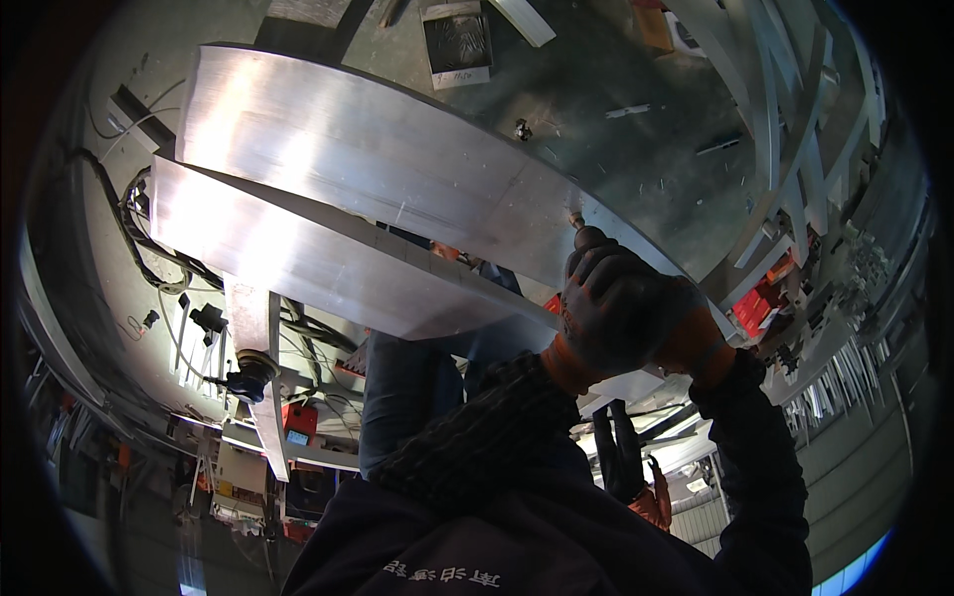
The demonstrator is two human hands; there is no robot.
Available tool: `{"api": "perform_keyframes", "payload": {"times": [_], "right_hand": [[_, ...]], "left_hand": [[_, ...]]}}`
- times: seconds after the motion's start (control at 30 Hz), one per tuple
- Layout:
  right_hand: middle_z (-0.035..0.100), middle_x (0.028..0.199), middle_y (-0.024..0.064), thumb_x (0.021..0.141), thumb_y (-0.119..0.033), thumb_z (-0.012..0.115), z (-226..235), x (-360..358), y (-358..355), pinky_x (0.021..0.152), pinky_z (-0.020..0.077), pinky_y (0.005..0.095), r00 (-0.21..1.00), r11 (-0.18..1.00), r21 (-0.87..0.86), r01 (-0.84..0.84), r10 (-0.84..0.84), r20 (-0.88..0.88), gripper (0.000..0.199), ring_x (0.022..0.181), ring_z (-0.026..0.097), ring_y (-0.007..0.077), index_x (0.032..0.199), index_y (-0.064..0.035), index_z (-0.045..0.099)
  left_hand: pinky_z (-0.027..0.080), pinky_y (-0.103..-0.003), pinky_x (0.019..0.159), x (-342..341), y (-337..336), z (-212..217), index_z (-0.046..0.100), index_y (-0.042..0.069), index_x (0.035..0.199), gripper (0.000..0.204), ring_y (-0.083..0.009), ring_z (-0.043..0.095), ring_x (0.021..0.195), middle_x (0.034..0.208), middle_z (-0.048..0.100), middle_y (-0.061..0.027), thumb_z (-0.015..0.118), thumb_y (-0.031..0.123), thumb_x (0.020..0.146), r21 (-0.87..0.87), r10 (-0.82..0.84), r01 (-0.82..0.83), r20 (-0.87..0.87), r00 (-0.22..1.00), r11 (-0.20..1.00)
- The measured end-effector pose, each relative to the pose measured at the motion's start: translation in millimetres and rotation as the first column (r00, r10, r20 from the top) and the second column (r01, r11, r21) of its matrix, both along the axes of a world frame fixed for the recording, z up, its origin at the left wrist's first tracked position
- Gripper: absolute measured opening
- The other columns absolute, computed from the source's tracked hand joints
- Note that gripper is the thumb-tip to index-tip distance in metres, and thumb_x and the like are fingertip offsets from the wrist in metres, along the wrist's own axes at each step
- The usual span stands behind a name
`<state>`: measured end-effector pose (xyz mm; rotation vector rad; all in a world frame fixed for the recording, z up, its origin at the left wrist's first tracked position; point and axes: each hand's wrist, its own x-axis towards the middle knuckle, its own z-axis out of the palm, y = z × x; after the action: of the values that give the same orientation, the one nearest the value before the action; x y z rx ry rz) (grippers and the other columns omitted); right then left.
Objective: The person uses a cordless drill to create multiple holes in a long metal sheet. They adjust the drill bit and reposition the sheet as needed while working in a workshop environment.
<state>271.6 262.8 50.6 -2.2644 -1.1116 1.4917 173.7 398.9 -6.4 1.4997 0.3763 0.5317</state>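
Observation:
My left hand (608, 298), in a dark glove with an orange cuff, is closed round a hand tool (590, 236) with a dark round nose and a short brass-coloured tip. That tip meets the wide, curved silver metal plate (397, 159) near its right end. The gloves hide the rest of the tool, so its exact kind does not show. Pressed close behind is my right hand (688, 323), also gloved and closed, apparently on the tool's rear part. A second silver metal plate (328, 258) lies on the near side, parted from the first by a long narrow gap.
An open box (457, 45) of small pieces sits on the floor beyond the plates. Long metal strips (785, 119) are heaped at right. Black cables (124, 223), a black round tool (252, 375) and a red case (298, 422) lie left. Another person (651, 497) stands behind.

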Motion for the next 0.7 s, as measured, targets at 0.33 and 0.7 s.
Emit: {"api": "perform_keyframes", "payload": {"times": [0.33,0.7], "right_hand": [[0.077,0.098,0.0157,0.082,-0.024,0.085,3,-3,-11,0.08,0.0606,0.043,0.994,0.992,0.059,0.11,-0.109,-0.022,0.039,0.089,0.076,0.0339,0.114,-0.0064,0.07],[0.07,0.077,0.0111,0.082,-0.03,0.088,8,-44,-12,0.07,0.0587,0.0418,0.912,0.969,0.139,0.205,-0.241,0.331,0.039,0.073,0.072,0.0323,0.107,-0.0076,0.068]], "left_hand": [[0.054,-0.047,0.09,0,-7,9,0.075,0.012,0.102,0.032,-0.032,0.066,0.099,0.103,0.068,-0.009,0.083,0.017,0.071,0.098,-0.153,0.165,-0.126,0.98,0.981],[0.054,-0.048,0.091,3,0,9,0.074,0.014,0.097,0.029,-0.0315,0.065,0.103,0.102,0.067,-0.0081,0.084,0.02,0.071,0.038,-0.106,0.112,-0.141,0.984,0.993]]}}
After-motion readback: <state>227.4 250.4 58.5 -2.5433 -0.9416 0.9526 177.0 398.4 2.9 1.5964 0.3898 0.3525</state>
